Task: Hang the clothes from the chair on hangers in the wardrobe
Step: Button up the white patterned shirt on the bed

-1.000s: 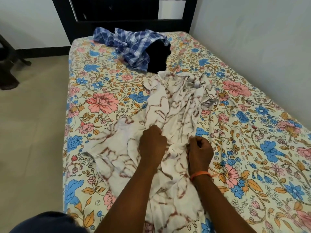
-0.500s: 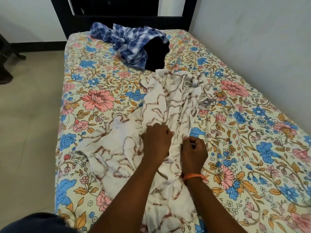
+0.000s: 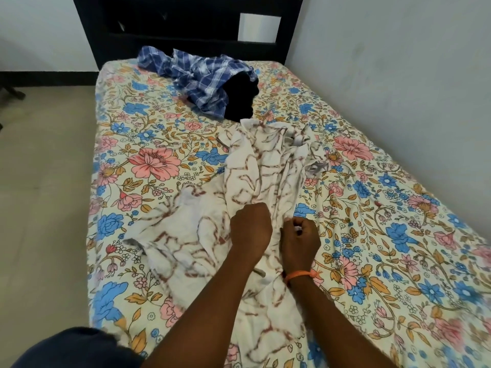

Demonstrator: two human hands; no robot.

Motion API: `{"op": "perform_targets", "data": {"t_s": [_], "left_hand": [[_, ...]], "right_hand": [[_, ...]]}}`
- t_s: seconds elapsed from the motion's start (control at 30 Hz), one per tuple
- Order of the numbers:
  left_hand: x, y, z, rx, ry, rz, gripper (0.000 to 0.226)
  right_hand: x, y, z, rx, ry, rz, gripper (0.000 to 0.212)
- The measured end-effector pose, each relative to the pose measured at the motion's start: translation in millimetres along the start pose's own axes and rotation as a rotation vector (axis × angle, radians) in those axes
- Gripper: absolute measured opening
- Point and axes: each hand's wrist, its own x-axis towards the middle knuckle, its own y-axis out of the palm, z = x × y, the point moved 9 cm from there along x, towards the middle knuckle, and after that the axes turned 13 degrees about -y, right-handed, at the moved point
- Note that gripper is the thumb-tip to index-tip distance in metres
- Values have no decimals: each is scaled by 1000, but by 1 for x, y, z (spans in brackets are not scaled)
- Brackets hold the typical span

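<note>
While it lay crumpled lengthwise down the middle of the bed, the white cotton garment with brown vine-like markings [image 3: 247,187] was being worked by both hands near its centre. The left hand [image 3: 251,229] had its fingers curled into the fabric, gripping a fold, its back turned up toward the camera. Just beside it, the right hand [image 3: 300,241] pinched another bit of the same cloth between curled fingers and thumb, and a thin orange band [image 3: 299,274] circled that wrist. Both bare forearms reached in from the lower edge of the view, across the garment's near end. Beyond the white garment's far end, a blue and white checked shirt [image 3: 196,75] sat bunched near the head of the bed, with a black piece of clothing [image 3: 239,99] tucked against its right side and close to the white cloth's far end. All three lay on a cream bedsheet printed with pink and blue flowers [image 3: 148,144]. A dark headboard [image 3: 186,30] stood behind the bed, a pale wall [image 3: 398,75] ran along its right side, and beige floor [image 3: 45,195] spread to the left.
</note>
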Motion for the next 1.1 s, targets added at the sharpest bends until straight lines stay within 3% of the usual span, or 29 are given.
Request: {"op": "perform_targets", "data": {"t_s": [0.13,0.23,0.47,0.8,1.0,1.1], "left_hand": [[-14,-7,10,-195,-72,84,22],[-35,-6,8,-211,-60,122,21],[-67,-11,15,-272,16,206,14],[-75,-13,32,-335,-96,154,14],[-72,-11,39,-405,-176,171,23],[-71,-11,42,-385,-204,153,17]], "right_hand": [[-19,-2,23,-21,-128,58,12],[-40,-9,34,-8,-201,74,14],[-66,-28,29,58,-107,57,16],[-72,-25,38,97,-261,115,10],[-74,-21,34,136,-194,158,3],[-75,-25,41,167,-204,151,16]]}}
